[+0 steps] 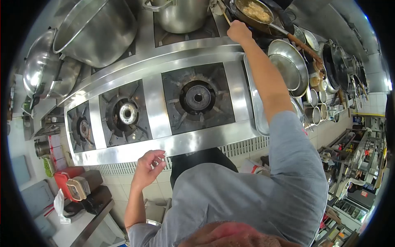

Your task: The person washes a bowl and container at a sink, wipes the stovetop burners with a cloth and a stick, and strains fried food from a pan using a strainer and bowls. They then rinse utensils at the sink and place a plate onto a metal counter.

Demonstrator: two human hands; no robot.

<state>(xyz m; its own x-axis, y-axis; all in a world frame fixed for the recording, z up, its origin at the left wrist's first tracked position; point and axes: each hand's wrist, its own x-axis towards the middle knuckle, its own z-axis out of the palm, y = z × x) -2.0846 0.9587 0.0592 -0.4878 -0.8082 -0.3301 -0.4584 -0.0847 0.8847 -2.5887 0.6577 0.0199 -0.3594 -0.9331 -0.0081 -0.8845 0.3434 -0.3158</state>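
Note:
At the top of the view my right hand reaches past the stove's raised steel ledge, its fingers closed round a thin wooden stick. A greyish cloth-like piece is at the stick's far end. Just right of this hand is a pan with yellowish food in it, and its long handle points down to the right. My left hand hangs by the front edge of the steel stove, fingers apart and slightly curled, holding nothing.
Three burners, the largest a black one, are set in the stove. Behind them stand a steel pot and a big tilted steel bowl. Metal bowls and a tray lie at the right, near my right arm.

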